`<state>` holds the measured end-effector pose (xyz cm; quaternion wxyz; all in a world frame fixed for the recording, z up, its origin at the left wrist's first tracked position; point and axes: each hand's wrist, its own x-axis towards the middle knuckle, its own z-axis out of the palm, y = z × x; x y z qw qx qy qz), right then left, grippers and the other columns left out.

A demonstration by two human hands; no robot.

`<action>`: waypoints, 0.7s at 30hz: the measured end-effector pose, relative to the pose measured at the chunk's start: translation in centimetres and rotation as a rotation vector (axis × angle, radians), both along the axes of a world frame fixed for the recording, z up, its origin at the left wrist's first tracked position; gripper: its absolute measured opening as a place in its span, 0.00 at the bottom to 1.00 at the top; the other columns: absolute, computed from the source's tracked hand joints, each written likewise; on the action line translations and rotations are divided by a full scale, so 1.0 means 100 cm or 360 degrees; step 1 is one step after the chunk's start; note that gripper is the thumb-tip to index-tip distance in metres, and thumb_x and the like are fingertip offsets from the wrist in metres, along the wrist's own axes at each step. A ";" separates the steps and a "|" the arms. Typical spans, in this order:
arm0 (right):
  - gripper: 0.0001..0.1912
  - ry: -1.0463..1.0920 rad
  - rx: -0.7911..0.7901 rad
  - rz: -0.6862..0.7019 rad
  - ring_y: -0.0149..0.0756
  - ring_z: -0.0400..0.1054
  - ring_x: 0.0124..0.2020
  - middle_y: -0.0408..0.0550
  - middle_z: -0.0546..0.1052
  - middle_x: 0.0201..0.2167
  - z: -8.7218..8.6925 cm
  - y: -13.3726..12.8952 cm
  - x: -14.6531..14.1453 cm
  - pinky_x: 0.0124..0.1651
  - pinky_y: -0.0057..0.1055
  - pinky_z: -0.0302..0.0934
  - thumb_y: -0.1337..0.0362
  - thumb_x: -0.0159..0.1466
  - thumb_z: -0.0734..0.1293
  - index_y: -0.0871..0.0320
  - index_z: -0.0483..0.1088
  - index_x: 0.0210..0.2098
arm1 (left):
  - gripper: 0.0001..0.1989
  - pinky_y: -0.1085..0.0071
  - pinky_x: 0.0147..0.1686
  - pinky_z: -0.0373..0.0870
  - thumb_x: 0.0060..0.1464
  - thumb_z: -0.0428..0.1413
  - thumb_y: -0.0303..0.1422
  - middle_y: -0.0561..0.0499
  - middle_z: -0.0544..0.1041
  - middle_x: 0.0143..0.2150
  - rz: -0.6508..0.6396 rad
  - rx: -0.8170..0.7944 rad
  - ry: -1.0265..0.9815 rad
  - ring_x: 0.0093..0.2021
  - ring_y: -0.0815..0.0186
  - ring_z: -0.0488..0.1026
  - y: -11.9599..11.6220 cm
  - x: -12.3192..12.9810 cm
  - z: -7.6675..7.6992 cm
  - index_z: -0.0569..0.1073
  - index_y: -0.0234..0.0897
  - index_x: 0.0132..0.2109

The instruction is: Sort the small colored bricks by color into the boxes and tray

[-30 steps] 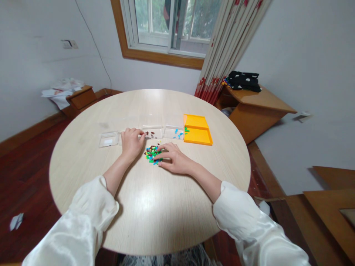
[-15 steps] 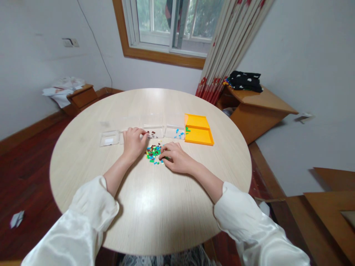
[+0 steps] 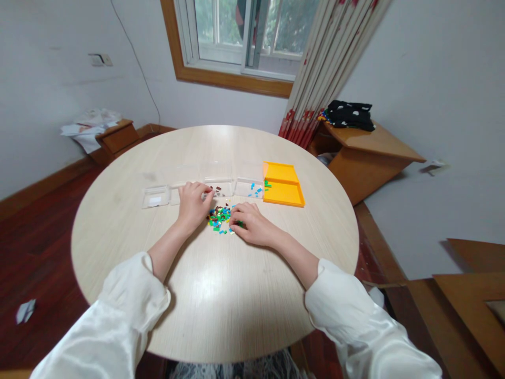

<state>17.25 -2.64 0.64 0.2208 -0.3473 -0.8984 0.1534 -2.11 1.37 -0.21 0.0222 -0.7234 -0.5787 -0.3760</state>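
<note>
A pile of small green, blue, brown and yellow bricks point(image 3: 219, 217) lies mid-table. My left hand point(image 3: 194, 204) is at the near edge of the clear box with brown bricks point(image 3: 225, 188), thumb and forefinger pinched together; anything between them is too small to name. At the pile's right edge my right hand point(image 3: 249, 223) has its fingers curled down onto the bricks, and what they hold is hidden. Blue bricks lie in another clear box point(image 3: 248, 188). The open yellow case point(image 3: 283, 193) has green bricks at its left edge.
An open clear box point(image 3: 155, 198) with a white label stands at the row's left end, and another box is partly behind my left hand. The round wooden table point(image 3: 213, 305) fills the middle. Black cloth point(image 3: 350, 116) lies on a wooden cabinet at right.
My left hand has moved slightly right, over the edge of the box with brown bricks. The fingers of my right hand have drawn slightly right and closed more.
</note>
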 end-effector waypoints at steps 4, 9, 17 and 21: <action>0.04 0.0190 -0.0029 -0.0069 0.36 0.62 0.41 0.48 0.73 0.36 -0.001 0.003 0.000 0.46 0.35 0.53 0.69 0.62 0.62 0.58 0.68 0.32 | 0.07 0.62 0.41 0.57 0.53 0.52 0.32 0.49 0.76 0.33 -0.0092 -0.0005 -0.0040 0.38 0.59 0.68 -0.002 0.002 0.002 0.71 0.38 0.29; 0.05 0.0606 -0.0201 -0.0277 0.30 0.66 0.32 0.44 0.74 0.30 -0.004 0.009 0.001 0.38 0.28 0.58 0.68 0.62 0.61 0.58 0.69 0.34 | 0.06 0.64 0.41 0.60 0.53 0.52 0.32 0.49 0.76 0.31 -0.0371 -0.0064 -0.0088 0.35 0.63 0.69 -0.007 0.006 0.008 0.72 0.37 0.30; 0.07 0.0741 -0.0147 -0.0442 0.30 0.68 0.31 0.45 0.76 0.30 -0.006 0.015 0.004 0.37 0.27 0.60 0.69 0.61 0.61 0.59 0.71 0.33 | 0.10 0.68 0.34 0.61 0.51 0.49 0.33 0.50 0.76 0.28 -0.0498 -0.0228 -0.0105 0.28 0.67 0.66 -0.008 0.001 0.015 0.74 0.35 0.30; 0.12 0.0728 -0.0120 -0.0414 0.33 0.70 0.38 0.48 0.77 0.36 -0.010 0.017 0.006 0.43 0.31 0.63 0.72 0.60 0.58 0.58 0.72 0.37 | 0.10 0.70 0.33 0.61 0.48 0.49 0.31 0.50 0.76 0.28 -0.0506 -0.0231 -0.0139 0.27 0.67 0.66 -0.006 -0.003 0.016 0.75 0.34 0.31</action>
